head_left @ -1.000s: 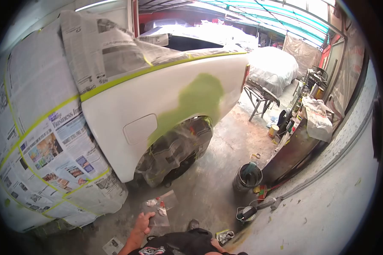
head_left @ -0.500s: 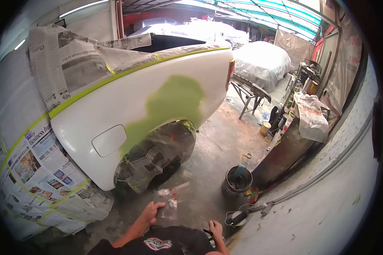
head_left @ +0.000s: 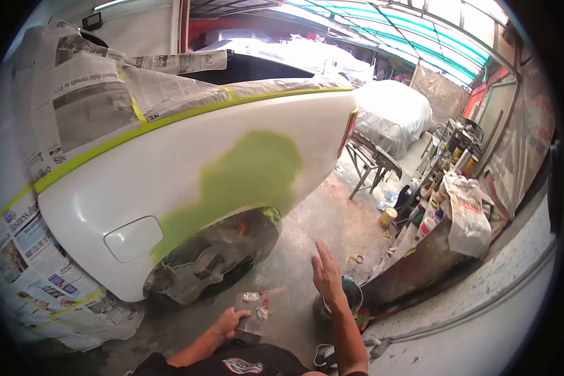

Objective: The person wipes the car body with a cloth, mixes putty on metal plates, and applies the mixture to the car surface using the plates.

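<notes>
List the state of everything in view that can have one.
Clear board: held, dabs of white and red on it
Left hand: closed on the board's edge
Right hand: raised, open, nothing seen in it
Fuel door: shut
White rear side panel: partly green
Wheel sheeting: draped, crumpled
Newspaper: taped on
Bucket: open-topped
Background car: covered
</notes>
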`<action>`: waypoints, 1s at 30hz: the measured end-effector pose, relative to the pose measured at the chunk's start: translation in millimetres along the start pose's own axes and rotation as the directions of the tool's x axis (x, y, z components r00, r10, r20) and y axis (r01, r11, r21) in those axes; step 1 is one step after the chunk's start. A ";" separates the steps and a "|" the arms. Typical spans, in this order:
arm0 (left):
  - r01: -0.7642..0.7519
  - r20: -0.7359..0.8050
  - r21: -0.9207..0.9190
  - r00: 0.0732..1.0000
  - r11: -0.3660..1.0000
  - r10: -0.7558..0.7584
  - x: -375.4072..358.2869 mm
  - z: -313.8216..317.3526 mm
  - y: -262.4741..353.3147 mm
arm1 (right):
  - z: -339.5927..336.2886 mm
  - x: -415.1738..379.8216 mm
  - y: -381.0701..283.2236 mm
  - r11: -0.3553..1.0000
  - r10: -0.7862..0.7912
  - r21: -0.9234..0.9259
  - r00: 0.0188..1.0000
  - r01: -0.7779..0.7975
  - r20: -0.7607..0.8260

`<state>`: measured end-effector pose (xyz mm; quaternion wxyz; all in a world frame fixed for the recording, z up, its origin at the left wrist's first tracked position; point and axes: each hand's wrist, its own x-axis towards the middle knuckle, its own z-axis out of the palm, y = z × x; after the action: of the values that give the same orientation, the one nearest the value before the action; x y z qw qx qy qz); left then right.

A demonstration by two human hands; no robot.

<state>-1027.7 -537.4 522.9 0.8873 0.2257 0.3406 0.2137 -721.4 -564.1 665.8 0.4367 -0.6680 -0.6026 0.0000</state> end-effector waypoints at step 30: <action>-0.318 -0.214 -0.016 0.927 0.948 0.307 298.2 116.3 139.3 | 135.6 451.4 10.5 0.648 -0.743 -0.068 0.649 0.759 0.162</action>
<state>-775.8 -295.8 525.0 0.8067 0.2310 0.3860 0.3832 -660.8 -120.4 813.4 0.3163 -0.3834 -0.8488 -0.1803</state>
